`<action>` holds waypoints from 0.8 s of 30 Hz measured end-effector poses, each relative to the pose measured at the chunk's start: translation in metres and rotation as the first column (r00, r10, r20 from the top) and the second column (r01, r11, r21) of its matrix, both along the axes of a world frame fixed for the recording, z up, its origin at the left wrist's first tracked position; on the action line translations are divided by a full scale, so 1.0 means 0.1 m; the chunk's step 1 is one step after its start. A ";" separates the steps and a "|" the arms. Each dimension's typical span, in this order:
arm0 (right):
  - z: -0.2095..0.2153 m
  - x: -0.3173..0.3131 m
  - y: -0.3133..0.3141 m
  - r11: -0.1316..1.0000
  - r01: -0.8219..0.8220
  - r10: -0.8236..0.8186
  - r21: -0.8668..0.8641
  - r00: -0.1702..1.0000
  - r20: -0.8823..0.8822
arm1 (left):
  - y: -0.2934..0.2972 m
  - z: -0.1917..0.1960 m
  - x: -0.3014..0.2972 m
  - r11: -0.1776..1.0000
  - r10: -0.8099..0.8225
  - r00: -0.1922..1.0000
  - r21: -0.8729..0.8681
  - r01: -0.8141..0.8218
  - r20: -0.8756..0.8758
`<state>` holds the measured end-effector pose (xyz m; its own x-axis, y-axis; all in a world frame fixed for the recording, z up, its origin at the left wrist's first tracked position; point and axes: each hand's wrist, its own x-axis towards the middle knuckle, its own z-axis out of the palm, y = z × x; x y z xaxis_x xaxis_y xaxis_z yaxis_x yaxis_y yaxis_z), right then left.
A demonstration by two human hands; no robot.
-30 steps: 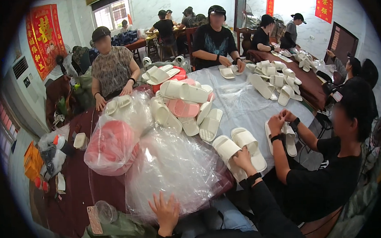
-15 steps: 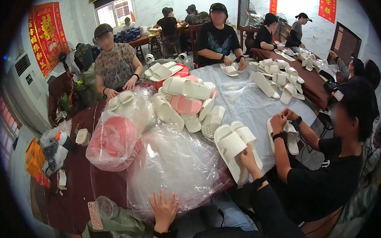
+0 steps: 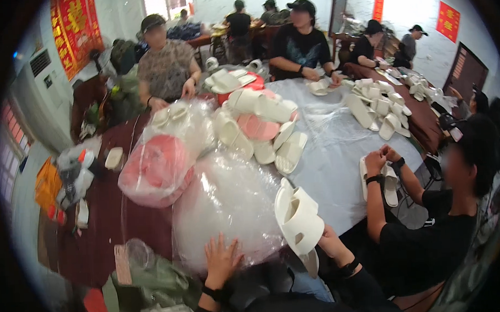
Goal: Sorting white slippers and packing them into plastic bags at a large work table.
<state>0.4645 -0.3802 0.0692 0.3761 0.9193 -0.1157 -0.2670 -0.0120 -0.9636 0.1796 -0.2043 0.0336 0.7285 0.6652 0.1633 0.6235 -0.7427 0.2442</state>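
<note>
Right hand (image 3: 333, 242) clasps white slide sandals (image 3: 301, 220), now tilted over the tabletop's (image 3: 105, 235) near edge, seemingly freeing them for handling; left hand (image 3: 222, 257), fingers spread, rests on clear plastic bags (image 3: 224, 204).

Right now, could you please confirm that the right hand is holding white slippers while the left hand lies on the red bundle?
Not quite: the left hand lies on the clear plastic, not on the red bundle, as the head view shows. The right hand is indeed holding white slippers.
</note>
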 end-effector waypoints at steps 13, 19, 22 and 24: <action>0.07 -0.01 -0.24 0.998 -0.039 0.041 -0.042 0.998 0.053 | 0.13 0.20 -0.21 1.000 -0.002 1.000 0.023 0.003 -0.028; 0.14 -0.06 -0.28 0.995 -0.080 0.079 -0.056 0.997 -0.014 | 0.34 -0.10 -0.09 0.996 -0.038 0.995 0.081 0.030 0.095; 0.19 -0.13 -0.24 0.993 -0.116 0.116 -0.016 0.993 0.026 | 0.43 0.11 0.05 0.997 -0.037 0.989 0.066 0.028 0.144; 0.22 -0.16 -0.27 0.991 -0.136 0.136 -0.006 0.991 0.009 | 0.42 0.34 0.15 0.994 -0.047 0.968 0.106 0.022 0.244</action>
